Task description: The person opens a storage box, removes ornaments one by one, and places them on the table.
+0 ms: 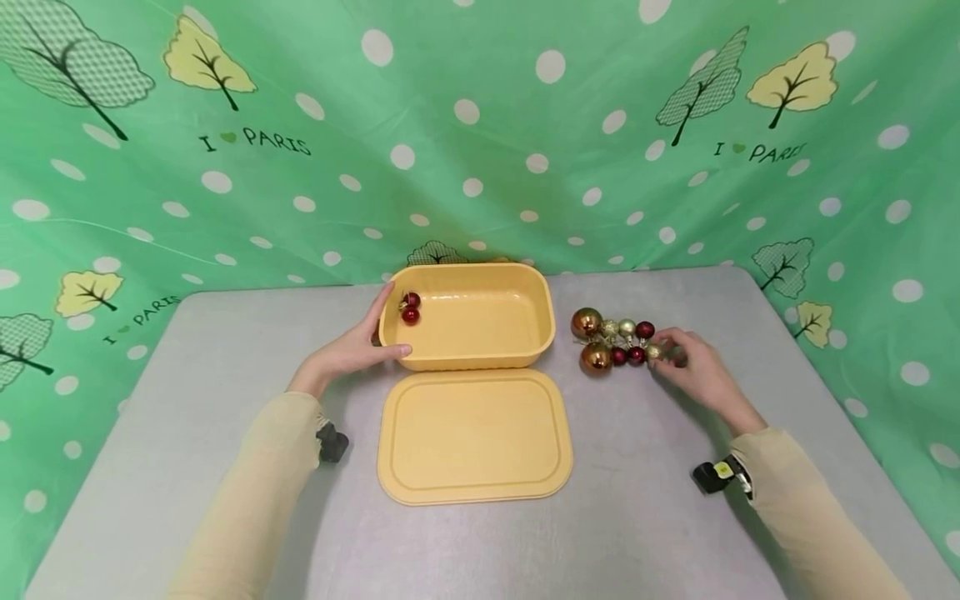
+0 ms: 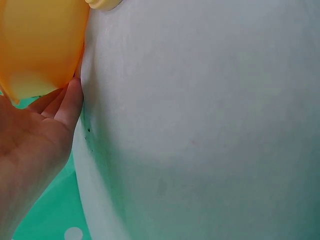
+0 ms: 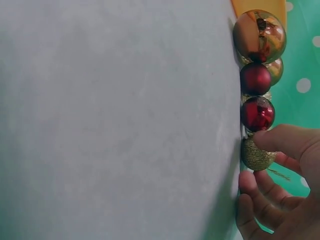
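My left hand (image 1: 351, 346) grips the left end of a yellow plastic box (image 1: 540, 354), thumb at the near rim and fingers along the outer wall. Inside, by the left wall, lie two small red Christmas baubles (image 1: 410, 316). To the right of the box, my right hand (image 1: 699, 367) pinches a gold glitter bauble (image 3: 257, 154) at the right end of a bauble cluster, the thumb on its surface. Two large shiny copper-gold baubles (image 1: 597, 358) form the cluster's left end. Between them and my hand sit dark red baubles (image 3: 257, 114) and small gold ones (image 1: 627, 327).
A flat yellow lid (image 1: 476, 437) lies on the grey table (image 1: 637, 508), just in front of the box. Behind the table hangs a green cloth (image 1: 480, 142) with white dots and trees. Each wrist wears a small black camera (image 1: 332, 442).
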`<state>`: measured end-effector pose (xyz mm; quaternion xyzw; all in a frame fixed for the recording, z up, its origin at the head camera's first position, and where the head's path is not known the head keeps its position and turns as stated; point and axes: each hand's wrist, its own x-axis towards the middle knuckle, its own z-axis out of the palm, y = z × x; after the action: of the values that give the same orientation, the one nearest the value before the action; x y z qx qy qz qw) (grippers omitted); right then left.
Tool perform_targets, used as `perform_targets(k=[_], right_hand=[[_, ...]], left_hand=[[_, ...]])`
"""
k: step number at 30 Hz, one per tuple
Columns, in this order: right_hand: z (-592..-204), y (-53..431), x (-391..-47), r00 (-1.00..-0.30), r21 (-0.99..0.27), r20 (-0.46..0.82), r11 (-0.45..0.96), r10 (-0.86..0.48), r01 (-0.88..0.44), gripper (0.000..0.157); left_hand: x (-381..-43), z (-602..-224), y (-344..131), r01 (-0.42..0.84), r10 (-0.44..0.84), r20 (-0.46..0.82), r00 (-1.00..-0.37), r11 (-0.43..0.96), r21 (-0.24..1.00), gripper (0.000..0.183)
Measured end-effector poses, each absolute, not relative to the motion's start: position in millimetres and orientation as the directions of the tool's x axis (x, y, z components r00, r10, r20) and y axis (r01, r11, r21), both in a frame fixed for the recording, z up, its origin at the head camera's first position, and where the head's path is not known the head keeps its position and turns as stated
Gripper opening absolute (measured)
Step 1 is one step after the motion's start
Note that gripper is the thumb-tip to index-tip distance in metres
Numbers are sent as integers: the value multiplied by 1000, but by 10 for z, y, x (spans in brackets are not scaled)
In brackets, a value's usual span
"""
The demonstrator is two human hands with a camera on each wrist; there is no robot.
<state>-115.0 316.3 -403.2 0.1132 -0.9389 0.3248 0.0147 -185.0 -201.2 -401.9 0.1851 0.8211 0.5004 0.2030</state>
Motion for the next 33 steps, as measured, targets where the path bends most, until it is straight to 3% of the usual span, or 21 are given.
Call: perform_targets(k=[6, 20, 33], right_hand=[[-3954, 3197, -1126, -980, -662, 63, 727, -186, -181, 52], [-3710, 3011, -1122, -972, -676, 152, 699, -178, -233, 60], [-3549, 2536, -1324, -947, -679, 163, 664, -278, -311, 56]], left_hand=[[-1863, -4047, -2024, 109, 514, -133, -848, 413, 904, 109], [-1851, -4043, -2021, 96, 502, -147, -853, 427, 899, 107], [-1855, -4048, -2013, 101, 504, -139, -853, 420, 902, 108]])
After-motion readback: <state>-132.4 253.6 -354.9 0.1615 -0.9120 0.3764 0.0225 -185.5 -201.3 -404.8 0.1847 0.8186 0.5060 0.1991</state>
